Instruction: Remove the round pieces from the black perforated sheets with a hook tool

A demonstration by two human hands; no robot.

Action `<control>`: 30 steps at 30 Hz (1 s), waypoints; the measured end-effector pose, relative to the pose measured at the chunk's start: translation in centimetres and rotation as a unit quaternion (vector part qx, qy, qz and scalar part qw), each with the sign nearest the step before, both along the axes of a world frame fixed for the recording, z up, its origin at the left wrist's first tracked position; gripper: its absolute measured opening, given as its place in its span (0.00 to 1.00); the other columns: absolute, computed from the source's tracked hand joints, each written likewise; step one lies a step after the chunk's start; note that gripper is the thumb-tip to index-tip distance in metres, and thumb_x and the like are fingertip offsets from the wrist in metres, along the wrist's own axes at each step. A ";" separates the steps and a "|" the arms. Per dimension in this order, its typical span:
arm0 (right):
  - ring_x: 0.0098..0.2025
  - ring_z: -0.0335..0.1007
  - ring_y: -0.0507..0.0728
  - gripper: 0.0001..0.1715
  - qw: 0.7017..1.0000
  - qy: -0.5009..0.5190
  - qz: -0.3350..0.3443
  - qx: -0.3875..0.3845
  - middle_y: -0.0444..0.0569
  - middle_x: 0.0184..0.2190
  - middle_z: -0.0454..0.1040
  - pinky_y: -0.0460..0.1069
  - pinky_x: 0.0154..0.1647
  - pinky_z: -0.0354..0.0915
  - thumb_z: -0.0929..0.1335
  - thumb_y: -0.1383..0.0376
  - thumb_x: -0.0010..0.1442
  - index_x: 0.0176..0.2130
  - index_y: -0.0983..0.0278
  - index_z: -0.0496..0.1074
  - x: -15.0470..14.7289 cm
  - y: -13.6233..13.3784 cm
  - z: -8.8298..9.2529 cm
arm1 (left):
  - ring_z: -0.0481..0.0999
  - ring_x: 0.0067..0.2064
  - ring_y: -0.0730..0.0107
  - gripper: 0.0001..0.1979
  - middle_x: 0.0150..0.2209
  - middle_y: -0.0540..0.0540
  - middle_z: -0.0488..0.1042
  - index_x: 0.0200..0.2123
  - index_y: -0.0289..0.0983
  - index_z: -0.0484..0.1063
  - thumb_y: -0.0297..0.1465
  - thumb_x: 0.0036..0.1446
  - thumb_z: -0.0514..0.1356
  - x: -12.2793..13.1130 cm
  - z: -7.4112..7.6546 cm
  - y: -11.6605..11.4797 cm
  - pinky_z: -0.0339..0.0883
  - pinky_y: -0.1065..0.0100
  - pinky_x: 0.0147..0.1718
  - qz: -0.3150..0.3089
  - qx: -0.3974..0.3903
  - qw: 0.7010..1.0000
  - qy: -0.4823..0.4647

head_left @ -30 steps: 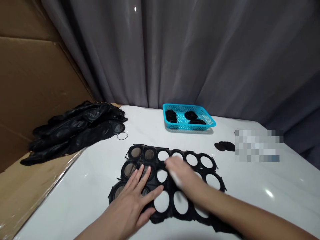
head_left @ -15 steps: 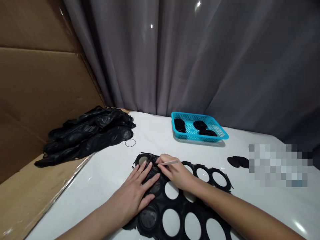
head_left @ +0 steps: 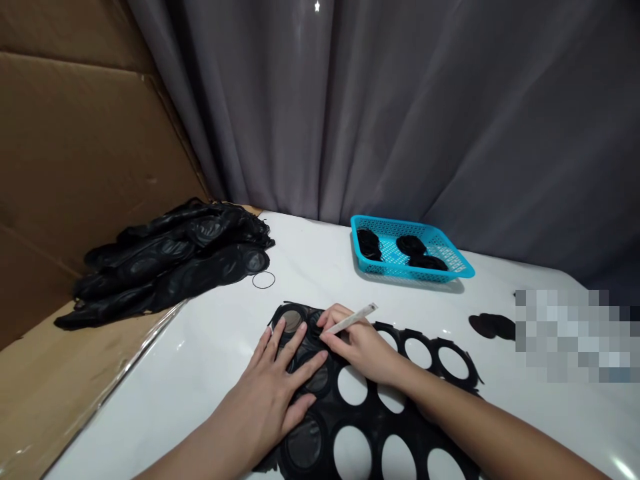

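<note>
A black rubber sheet [head_left: 373, 427] full of round cut-outs lies on the white table [head_left: 210, 353]. Several cells at its left end still hold discs. My left hand [head_left: 277, 390] lies flat on that left end, fingers spread. My right hand [head_left: 357, 343] pinches a thin white stick-like tool [head_left: 353, 319] like a pen, its tip down on the sheet near the far left cells.
A blue basket [head_left: 413, 257] holding black discs stands at the back. A few loose black discs [head_left: 493, 325] lie to the right. A heap of black rubber sheets [head_left: 170, 260] sits at the left by a cardboard wall, with a thin ring [head_left: 263, 280] beside it.
My right hand went from a blurred sweep over the sheet's middle to its far left end with the tool's tip down. My left hand slid a little further up the sheet.
</note>
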State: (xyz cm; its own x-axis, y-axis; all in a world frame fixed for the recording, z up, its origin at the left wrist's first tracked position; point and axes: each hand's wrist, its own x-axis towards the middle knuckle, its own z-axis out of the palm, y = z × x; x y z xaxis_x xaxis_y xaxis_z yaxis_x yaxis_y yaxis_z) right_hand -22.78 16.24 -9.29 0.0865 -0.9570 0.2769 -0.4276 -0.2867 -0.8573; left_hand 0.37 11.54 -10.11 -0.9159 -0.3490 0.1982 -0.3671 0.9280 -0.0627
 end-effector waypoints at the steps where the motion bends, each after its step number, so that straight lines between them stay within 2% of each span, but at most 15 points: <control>1: 0.43 0.66 0.54 0.09 1.000 -0.002 0.000 0.003 0.46 0.41 0.69 0.50 0.46 0.60 0.64 0.70 0.67 0.32 0.64 0.64 0.0 0.0 0.0 | 0.44 0.70 0.32 0.36 0.73 0.43 0.38 0.70 0.52 0.53 0.36 0.62 0.61 0.0 0.0 0.0 0.55 0.35 0.59 -0.001 0.001 1.000 0.002; 6: 0.43 0.66 0.53 0.10 1.000 -0.004 0.001 0.007 0.46 0.42 0.69 0.50 0.46 0.60 0.65 0.71 0.66 0.32 0.64 0.63 -0.3 -0.1 0.1 | 0.44 0.70 0.33 0.36 0.73 0.43 0.39 0.71 0.52 0.52 0.37 0.62 0.62 -0.1 -0.1 0.0 0.55 0.34 0.59 0.000 0.001 1.000 0.006; 10: 0.43 0.65 0.54 0.10 0.999 0.028 0.000 -0.020 0.47 0.41 0.68 0.51 0.46 0.60 0.65 0.72 0.66 0.32 0.64 0.62 0.3 0.3 0.0 | 0.44 0.70 0.32 0.37 0.73 0.41 0.38 0.71 0.51 0.52 0.36 0.61 0.62 -0.2 0.1 0.1 0.55 0.36 0.60 0.004 -0.004 1.000 0.008; 12: 0.45 0.64 0.57 0.08 0.994 0.086 0.002 -0.061 0.50 0.42 0.68 0.52 0.48 0.61 0.63 0.73 0.67 0.34 0.64 0.63 1.0 0.7 -0.4 | 0.47 0.70 0.32 0.37 0.73 0.40 0.35 0.70 0.50 0.53 0.35 0.61 0.62 -0.2 0.2 0.2 0.56 0.37 0.60 -0.001 -0.003 1.000 0.017; 14: 0.48 0.63 0.61 0.06 0.978 0.178 0.012 -0.106 0.54 0.45 0.68 0.54 0.49 0.61 0.62 0.74 0.66 0.39 0.64 0.64 1.5 0.9 -1.0 | 0.48 0.69 0.32 0.36 0.73 0.39 0.33 0.70 0.49 0.55 0.34 0.60 0.62 -0.2 0.2 0.2 0.57 0.38 0.60 0.000 -0.001 1.000 0.023; 16: 0.47 0.62 0.62 0.08 0.961 0.247 0.006 -0.126 0.56 0.45 0.69 0.55 0.47 0.62 0.61 0.76 0.65 0.41 0.65 0.64 1.0 0.5 -1.3 | 0.48 0.69 0.31 0.35 0.73 0.40 0.32 0.69 0.50 0.57 0.34 0.60 0.62 -0.1 0.1 0.2 0.57 0.37 0.59 0.003 -0.001 1.000 0.028; 18: 0.42 0.62 0.61 0.09 0.957 0.257 -0.049 -0.129 0.54 0.39 0.70 0.53 0.43 0.62 0.60 0.76 0.65 0.38 0.64 0.64 -0.7 -0.6 -1.0 | 0.48 0.69 0.29 0.34 0.73 0.42 0.31 0.68 0.52 0.58 0.35 0.60 0.63 -0.1 0.0 0.3 0.57 0.36 0.59 0.008 -0.001 0.999 0.035; 19: 0.38 0.62 0.60 0.10 0.954 0.245 -0.097 -0.142 0.52 0.35 0.69 0.53 0.40 0.61 0.59 0.76 0.65 0.35 0.63 0.62 -1.9 -1.4 -0.7 | 0.48 0.69 0.28 0.34 0.73 0.42 0.30 0.68 0.53 0.58 0.36 0.60 0.63 -0.2 0.0 0.3 0.57 0.36 0.58 0.009 -0.002 0.999 0.038; 21: 0.37 0.62 0.60 0.10 0.942 0.231 -0.186 -0.157 0.52 0.34 0.68 0.53 0.41 0.59 0.58 0.72 0.68 0.34 0.63 0.61 -4.2 -3.1 0.2 | 0.49 0.68 0.27 0.35 0.73 0.43 0.30 0.68 0.56 0.57 0.39 0.60 0.64 -0.2 0.1 0.3 0.58 0.35 0.58 0.009 -0.004 0.999 0.039; 23: 0.37 0.62 0.60 0.10 0.936 0.222 -0.215 -0.168 0.52 0.33 0.68 0.53 0.40 0.58 0.58 0.70 0.68 0.34 0.63 0.60 -5.2 -4.8 1.0 | 0.50 0.68 0.29 0.36 0.73 0.40 0.35 0.69 0.54 0.55 0.41 0.60 0.63 -0.1 0.3 0.2 0.60 0.36 0.57 0.006 -0.009 0.999 0.037; 26: 0.35 0.63 0.59 0.09 0.955 0.201 -0.146 -0.164 0.51 0.32 0.68 0.51 0.38 0.59 0.59 0.71 0.67 0.33 0.63 0.60 -3.2 -6.1 1.4 | 0.58 0.67 0.40 0.37 0.70 0.31 0.51 0.71 0.39 0.53 0.46 0.65 0.58 0.5 0.5 -0.6 0.65 0.44 0.58 0.025 -0.028 0.998 0.045; 28: 0.37 0.65 0.58 0.08 0.968 0.181 -0.076 -0.158 0.50 0.34 0.70 0.50 0.40 0.60 0.60 0.72 0.67 0.35 0.63 0.61 -0.5 -6.1 1.0 | 0.63 0.65 0.46 0.34 0.66 0.28 0.59 0.68 0.30 0.58 0.47 0.68 0.54 1.2 0.5 -1.3 0.66 0.49 0.58 0.037 -0.053 0.997 0.049; 30: 0.40 0.66 0.57 0.07 0.978 0.145 -0.019 -0.149 0.50 0.36 0.70 0.50 0.41 0.60 0.60 0.71 0.68 0.36 0.64 0.62 1.8 -5.7 0.6 | 0.64 0.65 0.48 0.30 0.64 0.29 0.62 0.64 0.29 0.64 0.45 0.69 0.52 2.1 0.4 -1.9 0.66 0.50 0.59 0.032 -0.070 0.996 0.041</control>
State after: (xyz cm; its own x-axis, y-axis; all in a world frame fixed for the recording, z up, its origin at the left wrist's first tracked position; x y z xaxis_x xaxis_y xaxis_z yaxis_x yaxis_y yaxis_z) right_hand -21.03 10.55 -8.68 0.1693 -0.8415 0.5131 -0.6552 -0.4850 -0.5792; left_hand 2.49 9.59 -9.67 -0.8715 -0.3703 0.3215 -0.4349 0.8866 -0.1578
